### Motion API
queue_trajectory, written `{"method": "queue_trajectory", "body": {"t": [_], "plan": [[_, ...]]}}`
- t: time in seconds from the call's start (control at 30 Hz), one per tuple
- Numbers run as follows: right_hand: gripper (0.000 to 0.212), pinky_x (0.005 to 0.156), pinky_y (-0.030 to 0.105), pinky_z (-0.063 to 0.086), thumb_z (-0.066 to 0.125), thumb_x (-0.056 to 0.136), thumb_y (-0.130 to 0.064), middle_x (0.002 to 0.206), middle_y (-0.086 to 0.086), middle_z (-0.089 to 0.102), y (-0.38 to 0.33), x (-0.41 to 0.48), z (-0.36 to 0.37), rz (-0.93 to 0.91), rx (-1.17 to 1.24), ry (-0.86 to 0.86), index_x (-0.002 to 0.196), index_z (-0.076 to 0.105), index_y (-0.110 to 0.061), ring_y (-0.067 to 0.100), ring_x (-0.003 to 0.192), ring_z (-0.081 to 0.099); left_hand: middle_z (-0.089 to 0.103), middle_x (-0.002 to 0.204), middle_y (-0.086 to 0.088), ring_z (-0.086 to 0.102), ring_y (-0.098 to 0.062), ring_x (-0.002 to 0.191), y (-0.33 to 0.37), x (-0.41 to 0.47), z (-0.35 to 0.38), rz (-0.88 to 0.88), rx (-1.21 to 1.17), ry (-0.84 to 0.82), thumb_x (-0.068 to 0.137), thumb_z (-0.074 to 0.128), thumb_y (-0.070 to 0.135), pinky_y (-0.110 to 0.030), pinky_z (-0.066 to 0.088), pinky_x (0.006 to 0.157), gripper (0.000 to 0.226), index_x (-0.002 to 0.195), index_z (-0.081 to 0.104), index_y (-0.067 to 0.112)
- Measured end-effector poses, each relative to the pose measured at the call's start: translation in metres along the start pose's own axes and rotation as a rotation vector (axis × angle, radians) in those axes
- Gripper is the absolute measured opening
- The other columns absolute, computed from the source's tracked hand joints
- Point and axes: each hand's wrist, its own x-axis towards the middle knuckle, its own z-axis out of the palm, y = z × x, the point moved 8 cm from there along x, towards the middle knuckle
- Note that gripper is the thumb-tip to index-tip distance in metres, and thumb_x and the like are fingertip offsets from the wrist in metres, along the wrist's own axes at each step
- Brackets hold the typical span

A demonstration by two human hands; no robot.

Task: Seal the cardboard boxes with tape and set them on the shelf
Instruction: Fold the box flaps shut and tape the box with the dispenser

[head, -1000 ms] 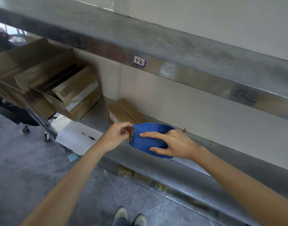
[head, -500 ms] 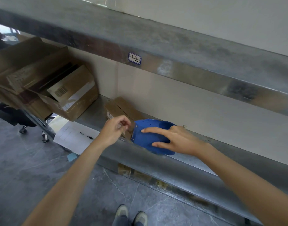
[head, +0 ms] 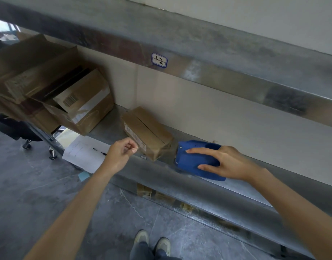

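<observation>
My right hand [head: 229, 162] wraps a blue tape dispenser [head: 196, 159] that rests on the metal shelf [head: 227, 188], index finger laid flat along its top and thumb under its near edge, the tool gripped firmly. The small cardboard box [head: 146, 132] sits on the same shelf just to the dispenser's nine o'clock, lying at an angle with its near corner close to the shelf's front lip and its top seam running away from me toward eleven o'clock; a sheet of clear tape seems to span the short gap between that corner and the dispenser's mouth, though it is too faint to be sure. My left hand [head: 121, 154] hovers in front of the shelf edge at the box's eight o'clock, fingers curled in and thumb pinched to forefinger, not touching the cardboard; whether a tape end sits in that pinch I cannot tell. Farther along at ten o'clock, larger open cartons [head: 67, 102] are stacked loosely, flaps up, one showing a barcode label. A white tag marked "1-2" [head: 159, 60] is stuck to the rail of the upper shelf at twelve o'clock. Below, a sheet of paper with a pen [head: 86, 152] lies beside the shelf, and my shoes [head: 152, 243] stand on the grey floor at six o'clock.
</observation>
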Motion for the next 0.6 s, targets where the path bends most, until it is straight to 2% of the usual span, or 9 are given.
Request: {"method": "queue_trajectory", "body": {"t": [0.07,0.13,0.23,0.27,0.4,0.5,0.6], "plan": [[0.049,0.046,0.015,0.024,0.043,0.094,-0.060,0.044,-0.004,0.031,0.011,-0.005,-0.002,0.048,-0.032,0.002,0.142,0.033,-0.060,0.015,0.041,0.031,0.065,0.088,0.002,0.060,-0.009,0.087,-0.009,-0.003,-0.005,-0.025,0.002,0.021,0.093,0.063,0.002,-0.010,0.043,0.074,0.019,0.084,0.061,0.019],[0.049,0.046,0.014,0.022,0.050,0.094,-0.055,0.043,-0.007,0.026,0.017,-0.007,-0.001,0.078,-0.038,-0.002,0.141,0.037,-0.057,0.011,0.039,0.029,0.064,0.091,0.003,0.060,-0.008,0.090,-0.014,-0.008,0.001,-0.038,0.000,-0.002,0.095,0.061,0.006,-0.017,0.044,0.078,0.019,0.086,0.059,0.022],[0.053,0.046,0.018,0.027,0.060,0.093,-0.046,0.044,-0.011,0.029,0.026,-0.008,0.003,0.122,-0.052,-0.005,0.140,0.037,-0.056,0.008,0.039,0.030,0.063,0.093,0.005,0.061,-0.009,0.094,-0.013,-0.013,0.017,-0.049,-0.044,-0.030,0.095,0.062,0.013,-0.024,0.046,0.082,0.010,0.092,0.060,0.022],[0.053,0.046,0.020,0.029,0.060,0.093,-0.045,0.045,-0.011,0.031,0.029,-0.009,0.005,0.137,-0.052,-0.013,0.140,0.037,-0.057,0.008,0.039,0.031,0.062,0.091,0.003,0.061,-0.010,0.093,-0.011,-0.013,0.021,-0.045,-0.071,-0.026,0.094,0.064,0.012,-0.023,0.046,0.082,0.010,0.097,0.060,0.021],[0.053,0.048,0.022,0.029,0.057,0.094,-0.047,0.048,-0.010,0.039,0.040,-0.010,0.012,0.185,-0.053,-0.061,0.139,0.032,-0.060,0.009,0.042,0.035,0.058,0.085,-0.003,0.061,-0.012,0.089,0.003,-0.012,0.030,0.009,-0.107,-0.015,0.096,0.062,0.010,-0.005,0.043,0.078,0.037,0.127,0.052,0.027],[0.052,0.049,0.018,0.028,0.055,0.095,-0.048,0.049,-0.011,0.041,0.044,-0.009,0.014,0.196,-0.054,-0.078,0.138,0.029,-0.061,0.008,0.043,0.038,0.058,0.086,-0.004,0.061,-0.014,0.089,0.005,-0.011,0.037,0.042,-0.069,-0.019,0.097,0.060,0.010,-0.006,0.044,0.078,0.036,0.130,0.056,0.025],[0.052,0.048,0.020,0.031,0.053,0.095,-0.049,0.052,-0.006,0.049,0.050,-0.012,0.017,0.211,-0.038,-0.095,0.138,0.026,-0.063,0.010,0.043,0.040,0.058,0.088,-0.004,0.061,-0.015,0.089,0.004,-0.009,0.043,0.062,-0.060,-0.023,0.097,0.060,0.009,-0.006,0.045,0.076,0.038,0.130,0.058,0.026]]}}
